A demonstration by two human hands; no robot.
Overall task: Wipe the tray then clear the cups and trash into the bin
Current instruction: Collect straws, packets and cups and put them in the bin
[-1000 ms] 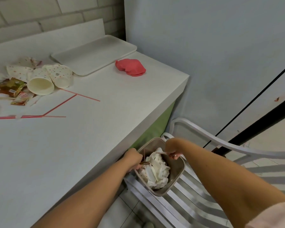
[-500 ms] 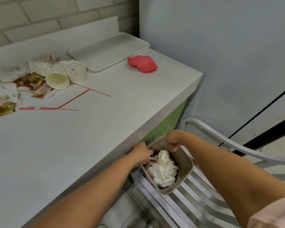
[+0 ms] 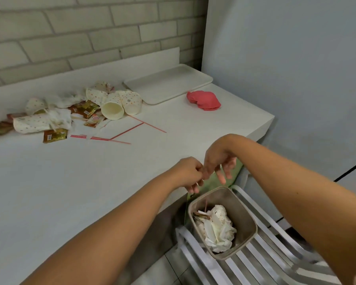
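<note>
A taupe bin (image 3: pixel 247 210) stands on a white slatted chair beside the counter, with crumpled paper cups and tissue (image 3: pixel 218 230) and a thin red straw inside. My left hand (image 3: pixel 190 173) hangs just above the bin's near rim at the counter edge, fingers loosely curled, with nothing visible in it. My right hand (image 3: pixel 220 163) is beside it, touching it, fingers spread and pointing down, empty. The white tray (image 3: pixel 169 83) lies at the counter's back right. Dotted paper cups (image 3: pixel 119 103) lie on their sides among trash at the left.
A red cloth (image 3: pixel 203 99) sits crumpled in front of the tray. Brown sachets (image 3: pixel 55 135), tissues and red straws (image 3: pixel 119 132) litter the counter's left part. The white chair (image 3: pixel 255 262) fills the floor right of the counter; a brick wall is behind.
Both hands have come up out of the bin and now hang above its rim by the counter edge. The view has tilted up, showing more of the counter and wall.
</note>
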